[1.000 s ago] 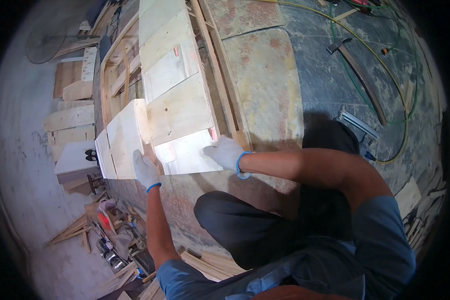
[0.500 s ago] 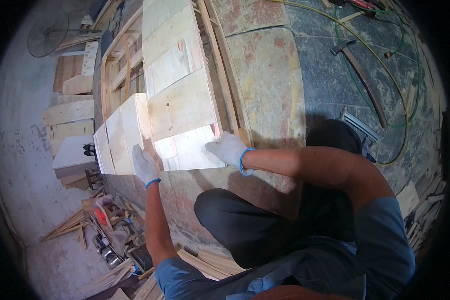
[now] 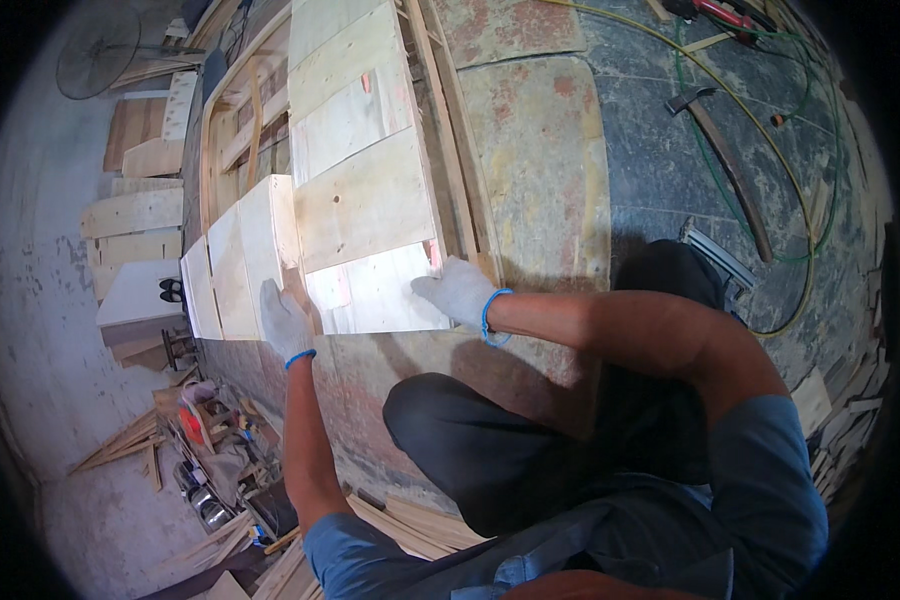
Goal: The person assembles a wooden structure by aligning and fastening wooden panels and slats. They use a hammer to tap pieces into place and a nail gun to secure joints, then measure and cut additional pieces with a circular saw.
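Note:
A long wooden frame covered with pale plywood boards (image 3: pixel 365 205) runs away from me. At its near end lies a brightly lit plywood board (image 3: pixel 395 297) with faint reddish marks. My right hand (image 3: pixel 457 293), in a light knitted glove with a blue cuff, grips this board's right end, thumb on top and fingers partly hidden at the edge. My left hand (image 3: pixel 286 318), gloved alike, closes around the board's left end, beside a raised boxy wooden part (image 3: pixel 282 215). Some of its fingers are out of sight.
To the right lie a wooden-handled adze-like hammer (image 3: pixel 732 180), a metal nail gun (image 3: pixel 720 255) and a yellow hose (image 3: pixel 785 150). Scrap boards (image 3: pixel 135 218) and a standing fan (image 3: pixel 98 52) are at left. Cluttered tools (image 3: pixel 220 440) and wood strips (image 3: pixel 410 525) sit near my left arm.
Both hands keep their places on the board. The view has shifted slightly, and the frame appears a little higher and the left-side things farther left.

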`<state>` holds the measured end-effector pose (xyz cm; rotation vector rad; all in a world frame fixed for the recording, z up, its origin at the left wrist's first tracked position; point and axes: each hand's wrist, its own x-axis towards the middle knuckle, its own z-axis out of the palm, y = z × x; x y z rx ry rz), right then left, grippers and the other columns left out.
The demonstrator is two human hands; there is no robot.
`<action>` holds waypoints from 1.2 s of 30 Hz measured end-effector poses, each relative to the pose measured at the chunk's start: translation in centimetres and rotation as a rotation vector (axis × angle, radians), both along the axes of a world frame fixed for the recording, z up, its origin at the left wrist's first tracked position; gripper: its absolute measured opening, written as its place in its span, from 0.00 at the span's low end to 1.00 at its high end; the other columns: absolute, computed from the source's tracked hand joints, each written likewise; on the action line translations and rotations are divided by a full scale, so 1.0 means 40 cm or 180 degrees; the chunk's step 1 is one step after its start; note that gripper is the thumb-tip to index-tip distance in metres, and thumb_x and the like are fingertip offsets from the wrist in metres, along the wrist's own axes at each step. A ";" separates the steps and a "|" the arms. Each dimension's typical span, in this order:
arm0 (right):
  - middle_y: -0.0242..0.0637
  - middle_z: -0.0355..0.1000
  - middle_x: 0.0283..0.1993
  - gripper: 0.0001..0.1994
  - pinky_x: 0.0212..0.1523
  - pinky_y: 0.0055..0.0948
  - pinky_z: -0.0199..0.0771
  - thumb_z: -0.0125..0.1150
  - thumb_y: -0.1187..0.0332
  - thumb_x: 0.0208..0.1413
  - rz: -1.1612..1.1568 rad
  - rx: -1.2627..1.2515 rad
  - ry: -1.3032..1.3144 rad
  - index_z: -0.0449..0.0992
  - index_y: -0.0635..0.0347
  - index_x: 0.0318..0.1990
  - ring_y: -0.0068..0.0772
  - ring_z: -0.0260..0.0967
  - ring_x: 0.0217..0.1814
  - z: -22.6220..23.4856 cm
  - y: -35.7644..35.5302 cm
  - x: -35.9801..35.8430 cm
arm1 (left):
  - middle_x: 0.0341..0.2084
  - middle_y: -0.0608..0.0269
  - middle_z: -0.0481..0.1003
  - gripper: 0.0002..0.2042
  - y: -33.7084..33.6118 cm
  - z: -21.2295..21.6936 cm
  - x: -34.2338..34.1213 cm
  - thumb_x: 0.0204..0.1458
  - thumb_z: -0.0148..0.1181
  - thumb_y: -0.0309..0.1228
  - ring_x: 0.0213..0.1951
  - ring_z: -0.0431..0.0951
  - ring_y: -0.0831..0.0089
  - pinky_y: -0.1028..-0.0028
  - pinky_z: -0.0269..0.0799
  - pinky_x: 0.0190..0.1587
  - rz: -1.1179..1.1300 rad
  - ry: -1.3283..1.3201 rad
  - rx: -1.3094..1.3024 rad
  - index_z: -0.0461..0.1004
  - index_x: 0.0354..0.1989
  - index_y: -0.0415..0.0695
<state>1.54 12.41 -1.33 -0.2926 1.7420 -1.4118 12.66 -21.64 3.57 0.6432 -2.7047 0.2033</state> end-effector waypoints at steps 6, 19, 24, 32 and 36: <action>0.64 0.75 0.32 0.29 0.41 0.46 0.76 0.57 0.47 0.53 0.0034 -0.0096 0.0117 0.79 0.75 0.33 0.60 0.77 0.38 -0.001 0.001 -0.004 | 0.59 0.36 0.68 0.23 0.014 0.001 -0.005 0.62 0.45 0.36 0.61 0.67 0.44 0.59 0.60 0.65 -0.0032 0.0030 0.0096 0.69 0.57 0.30; 0.64 0.75 0.30 0.30 0.38 0.47 0.76 0.56 0.46 0.55 0.0151 0.0037 0.0224 0.79 0.76 0.31 0.59 0.77 0.34 0.017 0.013 -0.012 | 0.59 0.37 0.68 0.22 0.014 0.005 -0.005 0.63 0.45 0.36 0.62 0.67 0.45 0.59 0.60 0.65 0.0041 -0.0045 0.0106 0.68 0.58 0.30; 0.64 0.75 0.30 0.30 0.39 0.46 0.77 0.58 0.47 0.54 0.0043 -0.0062 -0.0007 0.79 0.76 0.31 0.60 0.77 0.35 -0.001 0.007 -0.008 | 0.59 0.39 0.68 0.22 0.017 0.002 -0.009 0.63 0.45 0.36 0.62 0.67 0.46 0.59 0.60 0.65 0.0033 -0.0030 0.0114 0.68 0.59 0.32; 0.63 0.76 0.32 0.29 0.40 0.46 0.76 0.58 0.47 0.54 0.0151 -0.0030 0.0104 0.79 0.75 0.33 0.60 0.77 0.37 -0.007 0.002 -0.009 | 0.60 0.39 0.68 0.22 0.004 -0.005 0.002 0.62 0.45 0.35 0.62 0.67 0.46 0.59 0.61 0.65 0.0018 -0.0011 0.0056 0.68 0.59 0.32; 0.63 0.75 0.31 0.28 0.39 0.47 0.75 0.58 0.48 0.54 0.0089 -0.0034 0.0298 0.79 0.74 0.34 0.60 0.76 0.37 -0.012 -0.001 -0.009 | 0.60 0.39 0.68 0.22 0.007 -0.004 -0.003 0.62 0.45 0.35 0.62 0.67 0.47 0.59 0.61 0.65 -0.0043 0.0018 0.0060 0.68 0.59 0.33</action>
